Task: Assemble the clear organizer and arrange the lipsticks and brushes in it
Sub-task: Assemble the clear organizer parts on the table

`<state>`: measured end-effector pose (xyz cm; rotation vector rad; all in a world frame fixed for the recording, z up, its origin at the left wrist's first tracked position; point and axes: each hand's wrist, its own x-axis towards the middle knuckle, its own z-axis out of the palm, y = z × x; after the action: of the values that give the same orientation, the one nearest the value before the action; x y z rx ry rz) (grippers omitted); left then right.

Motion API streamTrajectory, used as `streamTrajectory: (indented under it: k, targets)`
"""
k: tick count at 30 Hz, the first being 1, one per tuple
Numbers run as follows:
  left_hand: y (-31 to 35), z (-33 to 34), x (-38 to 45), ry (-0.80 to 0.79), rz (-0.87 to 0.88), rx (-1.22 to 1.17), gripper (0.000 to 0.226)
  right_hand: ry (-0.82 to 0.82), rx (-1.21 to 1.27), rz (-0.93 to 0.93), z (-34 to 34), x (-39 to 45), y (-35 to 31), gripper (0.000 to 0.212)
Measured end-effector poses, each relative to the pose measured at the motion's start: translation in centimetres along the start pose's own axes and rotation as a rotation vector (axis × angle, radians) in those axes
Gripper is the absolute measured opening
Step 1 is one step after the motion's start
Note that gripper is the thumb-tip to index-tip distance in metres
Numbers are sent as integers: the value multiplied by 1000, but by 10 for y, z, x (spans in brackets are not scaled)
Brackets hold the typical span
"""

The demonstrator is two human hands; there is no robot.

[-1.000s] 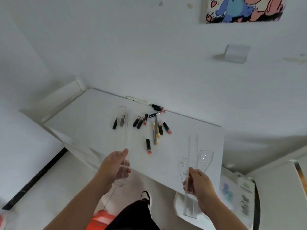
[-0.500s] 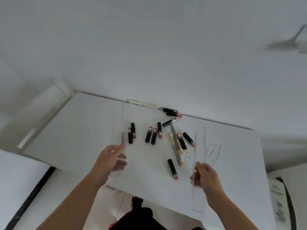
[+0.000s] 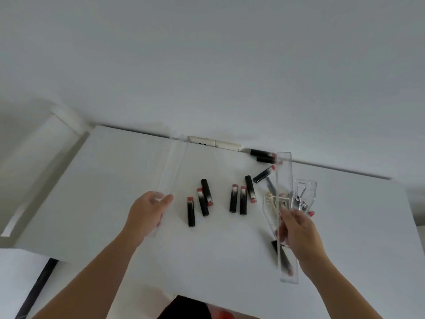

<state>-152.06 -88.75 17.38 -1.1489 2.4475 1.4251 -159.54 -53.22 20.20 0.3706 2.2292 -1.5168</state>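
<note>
**Q:** Since the earlier frames, what had moved?

**A:** Both hands had come forward over the white table (image 3: 115, 192), as I read it from my remote station, and the view had dropped to bring the tabletop closer. The left hand (image 3: 147, 212) was curled round the near end of one long clear panel (image 3: 171, 169), thumb on top. The right hand (image 3: 299, 229) was clamped on a second long clear panel (image 3: 284, 180) together with smaller clear pieces (image 3: 304, 196) bunched against it. The hands were well apart, and the two panels were not joined.

**Q:** Where did the remaining items lie?

**A:** The lipsticks (image 3: 234, 200) lay loose on the table between the hands, with more near the far edge (image 3: 262, 153). The brushes (image 3: 271, 189) were partly hidden behind the right-hand panel; I could not count them. One dark item (image 3: 284, 256) lay under that panel's near end.

**Q:** What did this mean for the task?

**A:** I judged assembly barely begun: the parts had been carried to the work area, no joint was made, and nothing was arranged yet.
</note>
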Motion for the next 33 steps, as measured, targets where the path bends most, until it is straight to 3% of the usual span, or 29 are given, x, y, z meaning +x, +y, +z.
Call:
streamTrajectory:
  k: [9,17,28,33]
  targets:
    - [2,22,12,97,98,165,47,8,-81,-73,8,13,7,32]
    - [-2,36,8,269,242,448,50,37,-293,-194,3,32,10,44]
    - [-4,32,20,338,362,522,54,123,-444,-427,8,36,9,39]
    - [-2,22,5,378,448,544,65,179,-352,-446,21,10,4,34]
